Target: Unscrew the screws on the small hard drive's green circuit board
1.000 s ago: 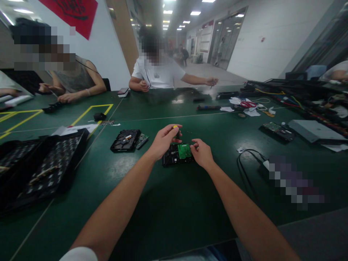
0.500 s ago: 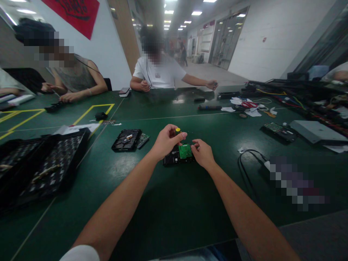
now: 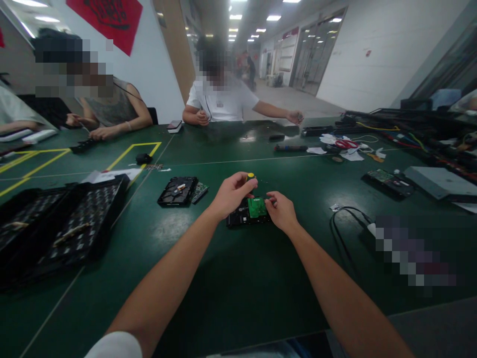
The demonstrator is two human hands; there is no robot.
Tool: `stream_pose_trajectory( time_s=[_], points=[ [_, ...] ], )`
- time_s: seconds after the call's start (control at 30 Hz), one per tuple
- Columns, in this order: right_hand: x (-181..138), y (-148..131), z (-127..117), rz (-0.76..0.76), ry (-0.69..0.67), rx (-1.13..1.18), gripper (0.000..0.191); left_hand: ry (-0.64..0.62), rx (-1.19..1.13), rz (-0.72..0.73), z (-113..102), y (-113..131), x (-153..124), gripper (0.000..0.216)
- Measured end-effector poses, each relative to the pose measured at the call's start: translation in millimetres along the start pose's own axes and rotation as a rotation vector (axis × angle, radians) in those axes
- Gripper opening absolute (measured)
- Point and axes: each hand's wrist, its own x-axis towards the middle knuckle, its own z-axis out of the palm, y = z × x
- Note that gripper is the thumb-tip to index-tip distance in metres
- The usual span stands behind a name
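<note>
A black hard drive (image 3: pixel 235 218) lies flat on the green table in front of me, with a green circuit board (image 3: pixel 257 208) on its upper side. My left hand (image 3: pixel 235 191) is closed around a small screwdriver (image 3: pixel 251 176) with a yellow-topped handle, held upright over the drive's far edge. Its tip is hidden behind my fingers and the board. At the drive's right end, the bent fingers of my right hand (image 3: pixel 281 210) grip the edge beside the board.
To the left lie another black drive (image 3: pixel 178 191), a loose circuit board (image 3: pixel 200 192) and an open black case (image 3: pixel 74 223). On the right are a drive (image 3: pixel 388 183), a grey box (image 3: pixel 439 181) and a black cable (image 3: pixel 335 219). Two people sit across the table.
The whole view has shifted slightly, so things appear a little further right. The screwdriver top has moved slightly right over the drive. Both hands keep nearly the same grip.
</note>
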Motion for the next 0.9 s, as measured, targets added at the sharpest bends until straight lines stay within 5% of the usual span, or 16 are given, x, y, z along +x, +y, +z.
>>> stream_pose_trajectory(
  time_s=[0.63, 0.9],
  points=[
    [0.1, -1.6, -1.7, -0.040, 0.044, 0.019, 0.028, 0.098, 0.115, 0.136, -4.2, -6.8, 4.0, 0.034],
    [-5.8, -22.7, -7.9, -0.358, 0.030, -0.004, 0.014, 0.195, 0.079, 0.164, -5.7, -8.6, 6.2, 0.037]
  ],
)
